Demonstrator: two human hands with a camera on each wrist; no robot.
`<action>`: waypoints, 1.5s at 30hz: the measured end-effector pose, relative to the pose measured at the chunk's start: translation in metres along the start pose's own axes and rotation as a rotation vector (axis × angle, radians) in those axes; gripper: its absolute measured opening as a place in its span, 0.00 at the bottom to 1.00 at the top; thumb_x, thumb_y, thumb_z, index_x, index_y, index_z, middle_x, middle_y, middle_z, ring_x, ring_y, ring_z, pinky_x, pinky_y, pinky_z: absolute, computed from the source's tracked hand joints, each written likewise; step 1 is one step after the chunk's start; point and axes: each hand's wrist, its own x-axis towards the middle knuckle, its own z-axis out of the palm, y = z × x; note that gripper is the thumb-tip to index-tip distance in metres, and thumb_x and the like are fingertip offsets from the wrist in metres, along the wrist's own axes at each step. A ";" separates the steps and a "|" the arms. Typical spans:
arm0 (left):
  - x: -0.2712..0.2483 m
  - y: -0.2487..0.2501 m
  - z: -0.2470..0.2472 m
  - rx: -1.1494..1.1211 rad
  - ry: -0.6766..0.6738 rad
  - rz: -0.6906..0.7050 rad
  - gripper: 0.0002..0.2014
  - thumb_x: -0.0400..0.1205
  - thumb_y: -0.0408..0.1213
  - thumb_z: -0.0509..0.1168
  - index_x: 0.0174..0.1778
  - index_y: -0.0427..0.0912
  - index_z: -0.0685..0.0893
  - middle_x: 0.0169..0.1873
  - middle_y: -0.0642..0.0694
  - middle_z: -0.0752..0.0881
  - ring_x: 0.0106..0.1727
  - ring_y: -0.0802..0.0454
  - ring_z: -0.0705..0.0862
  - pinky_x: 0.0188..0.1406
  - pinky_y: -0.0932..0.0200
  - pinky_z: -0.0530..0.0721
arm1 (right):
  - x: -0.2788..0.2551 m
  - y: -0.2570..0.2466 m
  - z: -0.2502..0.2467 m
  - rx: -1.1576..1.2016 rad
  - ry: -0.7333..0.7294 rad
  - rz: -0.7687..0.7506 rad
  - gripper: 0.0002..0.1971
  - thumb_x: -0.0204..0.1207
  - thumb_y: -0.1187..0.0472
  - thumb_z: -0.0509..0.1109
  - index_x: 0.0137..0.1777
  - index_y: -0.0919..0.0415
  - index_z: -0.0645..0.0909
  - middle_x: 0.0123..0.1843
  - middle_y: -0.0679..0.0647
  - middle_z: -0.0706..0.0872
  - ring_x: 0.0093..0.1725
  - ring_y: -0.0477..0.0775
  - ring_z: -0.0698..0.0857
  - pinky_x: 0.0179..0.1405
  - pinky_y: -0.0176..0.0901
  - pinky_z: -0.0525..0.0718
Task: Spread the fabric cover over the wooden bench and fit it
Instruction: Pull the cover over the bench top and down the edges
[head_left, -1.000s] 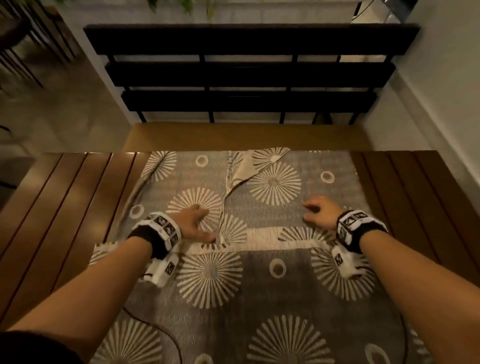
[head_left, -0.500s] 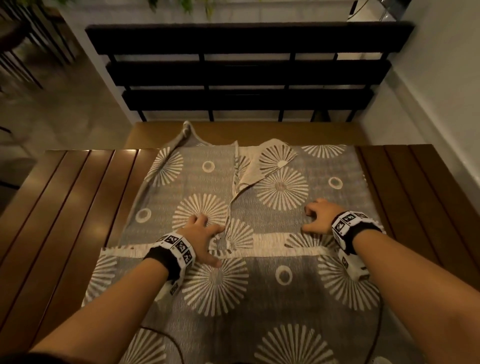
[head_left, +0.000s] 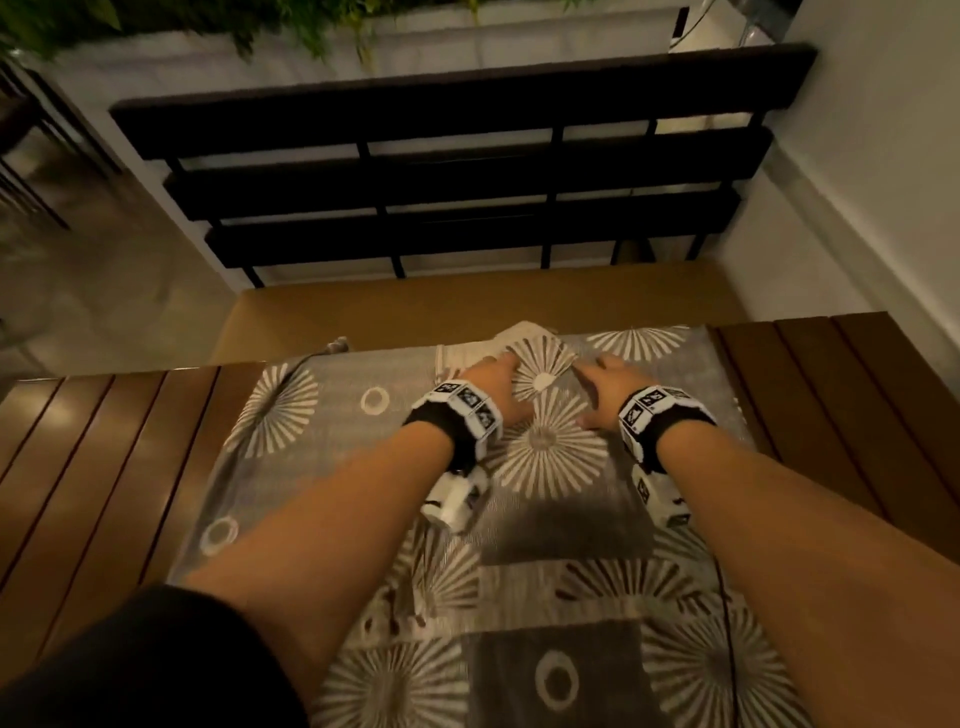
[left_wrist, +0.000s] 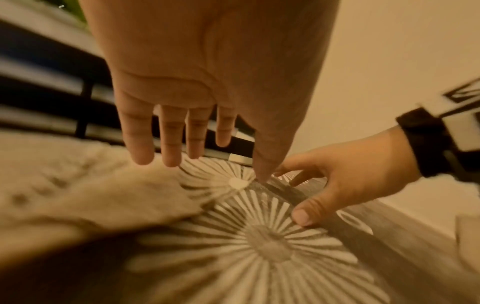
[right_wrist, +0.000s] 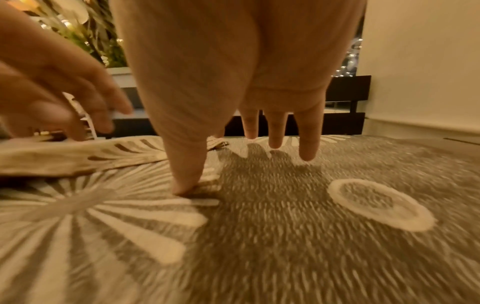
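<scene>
- Both arms are extended forward over the fabric cover (head_left: 363, 467), which is spread across the middle of the wooden bench (head_left: 93, 467).
- The left hand (head_left: 493, 382) is held with fingers (left_wrist: 141, 144) straight and spread, nothing gripped; they hover at a turned-back pale flap (left_wrist: 91, 191).
- The right hand (head_left: 605, 389) is likewise spread, its thumb pressed on the cover.
- Only the right wrist view reveals the lit plants (right_wrist: 103, 47) beyond; the slatted backrest (head_left: 457, 171) is shown whole from the head.
</scene>
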 end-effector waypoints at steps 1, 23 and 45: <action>0.010 0.006 0.008 -0.011 -0.022 -0.049 0.41 0.72 0.55 0.71 0.77 0.43 0.63 0.70 0.35 0.74 0.67 0.35 0.78 0.64 0.44 0.78 | 0.006 0.001 0.000 -0.016 -0.035 -0.011 0.47 0.72 0.47 0.75 0.84 0.45 0.49 0.86 0.59 0.50 0.82 0.67 0.60 0.78 0.58 0.68; 0.035 -0.091 -0.027 0.135 -0.059 -0.132 0.37 0.71 0.72 0.60 0.77 0.65 0.65 0.84 0.45 0.52 0.83 0.32 0.51 0.76 0.25 0.54 | 0.036 -0.007 -0.004 -0.247 0.016 -0.093 0.42 0.73 0.59 0.69 0.81 0.35 0.50 0.81 0.64 0.58 0.71 0.71 0.73 0.60 0.56 0.83; -0.026 -0.106 0.036 0.321 -0.246 0.138 0.49 0.71 0.68 0.66 0.81 0.67 0.44 0.84 0.48 0.37 0.84 0.40 0.38 0.76 0.26 0.47 | -0.012 0.071 0.004 -0.098 -0.108 0.162 0.36 0.82 0.38 0.51 0.84 0.43 0.37 0.86 0.53 0.34 0.85 0.62 0.37 0.83 0.63 0.43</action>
